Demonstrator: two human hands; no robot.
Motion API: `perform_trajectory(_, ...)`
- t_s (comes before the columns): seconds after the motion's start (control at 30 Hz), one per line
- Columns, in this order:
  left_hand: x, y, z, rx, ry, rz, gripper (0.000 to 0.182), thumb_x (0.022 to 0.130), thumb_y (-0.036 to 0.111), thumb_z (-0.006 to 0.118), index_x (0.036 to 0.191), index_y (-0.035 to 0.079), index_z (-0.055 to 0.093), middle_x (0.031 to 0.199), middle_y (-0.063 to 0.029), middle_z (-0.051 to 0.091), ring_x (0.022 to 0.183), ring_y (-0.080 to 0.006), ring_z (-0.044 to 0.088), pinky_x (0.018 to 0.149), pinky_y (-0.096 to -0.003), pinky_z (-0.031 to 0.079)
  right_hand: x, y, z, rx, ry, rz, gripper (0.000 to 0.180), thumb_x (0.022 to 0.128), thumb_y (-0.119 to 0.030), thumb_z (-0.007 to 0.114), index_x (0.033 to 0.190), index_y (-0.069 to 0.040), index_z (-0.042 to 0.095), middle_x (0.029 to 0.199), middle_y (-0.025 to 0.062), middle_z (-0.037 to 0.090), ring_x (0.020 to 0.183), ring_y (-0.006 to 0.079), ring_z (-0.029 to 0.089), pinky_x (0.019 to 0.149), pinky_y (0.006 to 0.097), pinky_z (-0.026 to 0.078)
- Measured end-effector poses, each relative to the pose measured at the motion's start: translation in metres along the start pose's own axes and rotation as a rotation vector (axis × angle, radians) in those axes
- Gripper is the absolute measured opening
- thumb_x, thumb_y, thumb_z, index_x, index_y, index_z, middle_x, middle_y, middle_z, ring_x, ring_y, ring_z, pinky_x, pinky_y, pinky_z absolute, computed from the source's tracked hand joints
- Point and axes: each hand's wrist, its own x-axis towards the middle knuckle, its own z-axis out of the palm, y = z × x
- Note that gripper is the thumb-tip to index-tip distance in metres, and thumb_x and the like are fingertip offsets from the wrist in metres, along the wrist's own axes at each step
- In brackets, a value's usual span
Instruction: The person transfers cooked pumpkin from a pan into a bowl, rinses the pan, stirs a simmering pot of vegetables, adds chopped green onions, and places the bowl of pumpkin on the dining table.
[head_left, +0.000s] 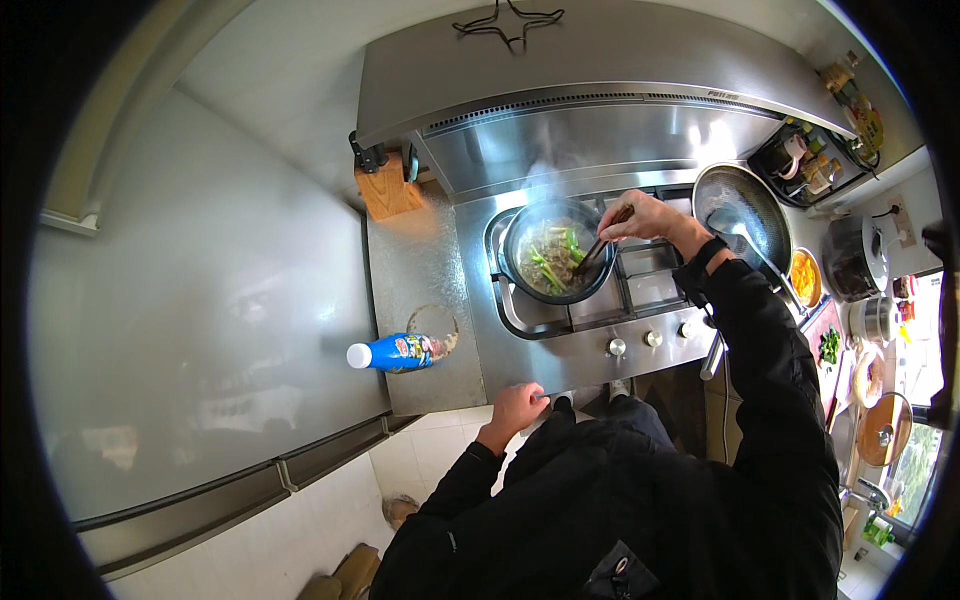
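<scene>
My right hand (637, 215) grips dark chopsticks (592, 258) over a round dark pot (564, 301) on the gas hob (540, 358). The chopstick tips reach into the food (553, 262), which has green stalks among brownish pieces. Steam rises from it. Below the hob's front edge, my left hand (517, 407) rests close to the steel rim with its fingers curled. Whether it grips the edge cannot be told. Left of the hob, a blue bottle with a white cap (401, 352) appears on the counter, beside a ring-shaped mark.
A wok (776, 214) holds a metal ladle (757, 251) at the hob's right. Beyond are a bowl of orange-yellow food (804, 277), chopped greens (829, 345) and a dark rice cooker (851, 259). A wooden knife block (386, 187) stands back left. The range hood (585, 56) overhangs the hob.
</scene>
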Motion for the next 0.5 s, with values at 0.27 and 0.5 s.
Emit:
perform_trajectory(0.27, 0.004, -0.001, 0.009, -0.022, -0.034, 0.024, 0.027, 0.085, 0.033, 0.075, 0.098, 0.008, 0.073, 0.08, -0.0099, 0.074, 0.075, -0.031, 0.072, 0.066, -0.0427, 0.054, -0.038, -0.051, -0.015, -0.138, 0.193, -0.019, 0.021, 0.092, -0.02, 0.076, 0.098, 0.0, 0.078, 0.077, 0.0058, 0.074, 0.066, 0.0096, 0.067, 0.065, 0.0249, 0.055)
perform_trajectory(0.5, 0.007, 0.002, 0.009, -0.034, -0.027, 0.029, 0.028, 0.085, 0.032, 0.074, 0.099, 0.007, 0.072, 0.082, -0.0121, 0.073, 0.076, -0.0321, 0.071, 0.067, -0.0438, 0.054, -0.01, -0.02, 0.048, -0.565, 0.402, -0.528, 0.015, 0.089, -0.017, 0.074, 0.094, -0.004, 0.072, 0.091, 0.0137, 0.072, 0.082, 0.0344, 0.069, 0.072, 0.0392, 0.056)
